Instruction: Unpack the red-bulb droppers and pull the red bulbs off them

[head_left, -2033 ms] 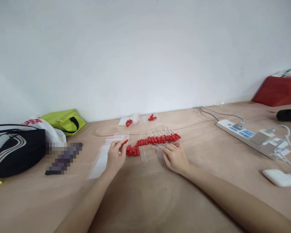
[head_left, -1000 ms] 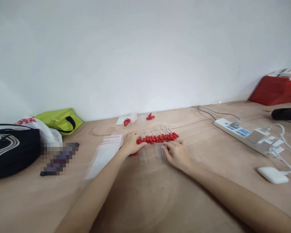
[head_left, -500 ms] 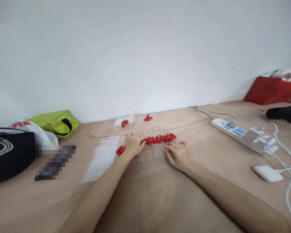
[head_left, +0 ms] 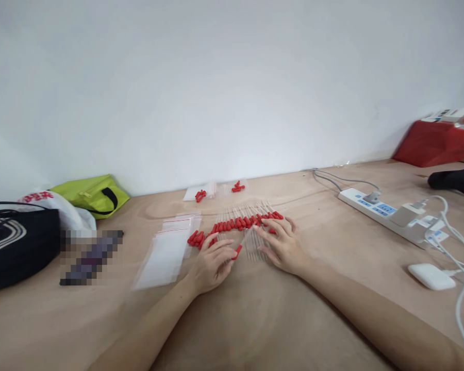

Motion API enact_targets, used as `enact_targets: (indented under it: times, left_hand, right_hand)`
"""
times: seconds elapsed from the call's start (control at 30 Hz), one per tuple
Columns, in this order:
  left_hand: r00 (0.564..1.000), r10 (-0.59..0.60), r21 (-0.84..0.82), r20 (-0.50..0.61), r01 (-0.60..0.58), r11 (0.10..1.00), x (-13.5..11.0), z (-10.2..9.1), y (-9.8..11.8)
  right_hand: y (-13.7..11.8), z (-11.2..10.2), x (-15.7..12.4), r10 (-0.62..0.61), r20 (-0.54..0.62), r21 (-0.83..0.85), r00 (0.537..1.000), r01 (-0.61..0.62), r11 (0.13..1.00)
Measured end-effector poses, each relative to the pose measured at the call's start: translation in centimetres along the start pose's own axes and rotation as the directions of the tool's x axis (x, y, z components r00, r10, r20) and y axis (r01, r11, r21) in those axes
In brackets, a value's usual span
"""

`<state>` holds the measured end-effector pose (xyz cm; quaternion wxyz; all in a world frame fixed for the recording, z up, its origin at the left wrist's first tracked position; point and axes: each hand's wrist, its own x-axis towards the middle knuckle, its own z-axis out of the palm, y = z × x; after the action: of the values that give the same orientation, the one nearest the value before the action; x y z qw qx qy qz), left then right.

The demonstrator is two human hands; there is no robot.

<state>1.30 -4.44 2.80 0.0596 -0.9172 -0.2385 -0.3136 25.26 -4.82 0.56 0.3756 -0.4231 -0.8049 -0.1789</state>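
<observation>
Thin translucent sticks with red ends lie in a row, their red tips [head_left: 237, 223] forming a band across the tabletop. My left hand [head_left: 212, 264] is at the near left of the row. Between its thumb and forefinger is the red end [head_left: 237, 252] of a single stick, whose pale shaft slants up and right toward my right hand. My right hand [head_left: 286, 245] rests over the right end of the row, fingers apart and touching the sticks [head_left: 255, 252]. Loose red caps [head_left: 195, 238] are heaped left of the row, partly behind my left fingers.
Clear zip bags [head_left: 164, 252] lie stacked at left. Farther back, small red pieces [head_left: 200, 196] sit on more bags. A power strip [head_left: 382, 211] with cables and a white charger [head_left: 432, 275] is at right. Several bags [head_left: 19, 247] stand at far left.
My left hand has come back toward me from the row and now has a red-ended stick in its fingers. My right hand has shifted slightly up, its fingers spread over the sticks.
</observation>
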Motion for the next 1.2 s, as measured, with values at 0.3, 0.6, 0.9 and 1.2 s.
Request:
enact_targets:
  times: [0.3,0.6,0.9,1.2]
  left_hand:
    - [0.986,0.158,-0.06,0.045,-0.155,0.986,0.1,0.4,0.0]
    - [0.997,-0.076,0.086,-0.025,0.078,0.993,0.7,1.3,1.3]
    - [0.992,-0.054,0.102,-0.112,0.065,0.993,0.2,1.6,1.5]
    - [0.978,-0.144,0.119,-0.152,0.163,0.98,-1.3,0.2,-0.1]
  right_hand:
    - [-0.3,0.8,-0.1,-0.202,0.004,0.088,0.979,0.201,0.976]
    - [-1.5,0.7,-0.2,-0.187,-0.004,0.089,0.982,0.187,0.978]
    - [-2.0,0.5,-0.1,-0.219,-0.042,0.142,0.975,0.223,0.964]
    - [0.4,-0.3,-1.0,0.005,-0.002,0.136,1.0,-0.004,0.991]
